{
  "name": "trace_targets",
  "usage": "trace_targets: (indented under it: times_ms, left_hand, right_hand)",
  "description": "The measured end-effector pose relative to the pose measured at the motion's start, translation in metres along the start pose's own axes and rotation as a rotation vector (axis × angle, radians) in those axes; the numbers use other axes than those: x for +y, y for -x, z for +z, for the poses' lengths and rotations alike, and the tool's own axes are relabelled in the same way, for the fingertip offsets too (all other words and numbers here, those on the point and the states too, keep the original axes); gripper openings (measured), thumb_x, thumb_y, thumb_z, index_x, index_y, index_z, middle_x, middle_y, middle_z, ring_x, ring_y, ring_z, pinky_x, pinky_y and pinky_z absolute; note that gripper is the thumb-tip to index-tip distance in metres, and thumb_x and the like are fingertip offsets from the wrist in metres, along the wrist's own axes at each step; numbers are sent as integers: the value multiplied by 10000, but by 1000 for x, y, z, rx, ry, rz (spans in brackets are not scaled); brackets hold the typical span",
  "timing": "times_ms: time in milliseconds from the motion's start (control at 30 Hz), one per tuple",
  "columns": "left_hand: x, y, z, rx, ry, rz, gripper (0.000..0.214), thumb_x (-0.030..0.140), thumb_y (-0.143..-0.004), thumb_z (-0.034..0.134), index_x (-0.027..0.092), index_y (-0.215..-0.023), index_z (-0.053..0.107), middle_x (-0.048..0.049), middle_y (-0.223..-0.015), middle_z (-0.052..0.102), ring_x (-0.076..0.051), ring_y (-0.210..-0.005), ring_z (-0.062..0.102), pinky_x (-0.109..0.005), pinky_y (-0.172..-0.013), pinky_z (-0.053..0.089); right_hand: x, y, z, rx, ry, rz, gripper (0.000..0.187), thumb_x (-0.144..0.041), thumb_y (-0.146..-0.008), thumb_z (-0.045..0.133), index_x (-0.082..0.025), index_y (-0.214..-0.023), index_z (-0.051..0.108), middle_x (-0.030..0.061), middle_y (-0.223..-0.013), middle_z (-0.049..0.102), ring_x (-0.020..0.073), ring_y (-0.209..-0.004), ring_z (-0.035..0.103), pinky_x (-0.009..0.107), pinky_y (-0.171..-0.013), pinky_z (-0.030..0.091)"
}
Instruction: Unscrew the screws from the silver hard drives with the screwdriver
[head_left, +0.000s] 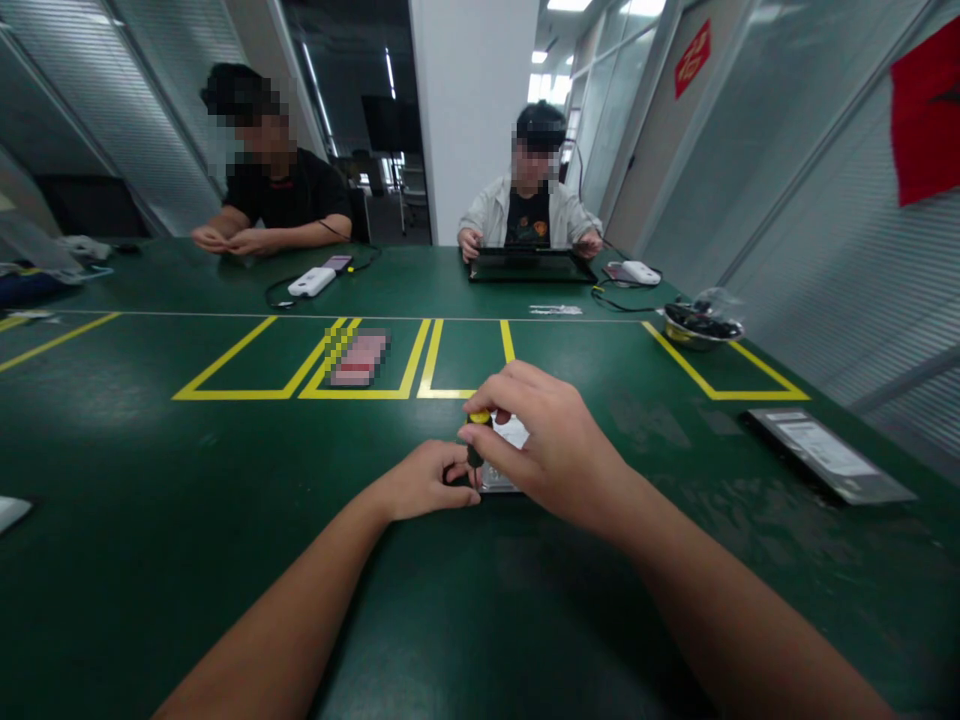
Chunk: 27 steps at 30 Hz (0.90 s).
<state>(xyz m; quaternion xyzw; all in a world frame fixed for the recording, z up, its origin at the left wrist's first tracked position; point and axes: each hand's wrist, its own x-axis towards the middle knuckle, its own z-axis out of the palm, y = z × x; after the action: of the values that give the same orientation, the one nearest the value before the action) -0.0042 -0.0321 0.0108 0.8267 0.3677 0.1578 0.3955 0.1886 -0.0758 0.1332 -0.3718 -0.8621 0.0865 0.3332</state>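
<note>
My right hand (555,440) is closed around the black and yellow handle of a screwdriver (475,453), which stands upright with its shaft pointing down. Below it lies a silver hard drive (498,481) with a white label, partly covered by my right hand. The screwdriver's tip meets the drive near its left edge; the exact contact spot is too small to make out. Thumb and fingers of my left hand (424,482) close on the drive's left side, beside the screwdriver shaft.
To the right lies another hard drive (832,455) with a label. Behind it stands a metal bowl (701,328) of dark items. A pink blurred item (360,360) lies within yellow tape. Across the green table (225,520), one person holds a dark panel (531,266); another sits left.
</note>
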Motion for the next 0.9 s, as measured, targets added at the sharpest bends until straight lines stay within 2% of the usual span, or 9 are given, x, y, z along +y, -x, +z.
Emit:
trace_targets:
  times_ms: [200, 367, 467, 733, 900]
  left_hand:
    - [3, 1, 0, 10, 58, -11, 233, 349, -737, 703, 155, -789, 585, 33, -701, 512, -119, -668, 477, -227, -584, 356]
    - [10, 3, -3, 38, 20, -20, 256, 329, -720, 717, 165, -709, 522, 10, -756, 571, -141, -718, 526, -245, -617, 400]
    - [11, 3, -3, 36, 35, -22, 271, 314, -731, 711, 167, -682, 489, 12, -734, 563, -136, -701, 525, -246, -622, 402]
    - [2, 1, 0, 29, 17, 23, 311, 328, -731, 709, 166, -650, 456, 29, -693, 521, -111, -652, 474, -228, -591, 350]
    - [9, 2, -2, 32, 37, -33, 312, 324, -715, 719, 170, -649, 455, 32, -688, 529, -116, -647, 488, -233, -591, 366]
  right_hand:
    - [-1, 2, -1, 2, -12, -2, 93, -192, -821, 608, -154, -906, 608, 25, -853, 597, 140, -792, 519, 268, -711, 386]
    - [-2, 1, 0, 7, -40, -19, 127, -265, -864, 617, -162, -931, 649, 45, -908, 598, 144, -833, 533, 269, -736, 407]
    - [0, 0, 2, 17, -32, -20, 146, -302, -864, 635, -161, -889, 658, 44, -877, 601, 143, -815, 539, 265, -718, 408]
    - [-1, 0, 1, 41, -70, 6, 117, -203, -822, 667, -161, -926, 634, 17, -869, 664, 129, -797, 584, 254, -723, 430]
    - [-1, 1, 2, 42, -88, -22, 83, -222, -842, 652, -178, -911, 648, 42, -931, 643, 147, -879, 578, 272, -769, 439]
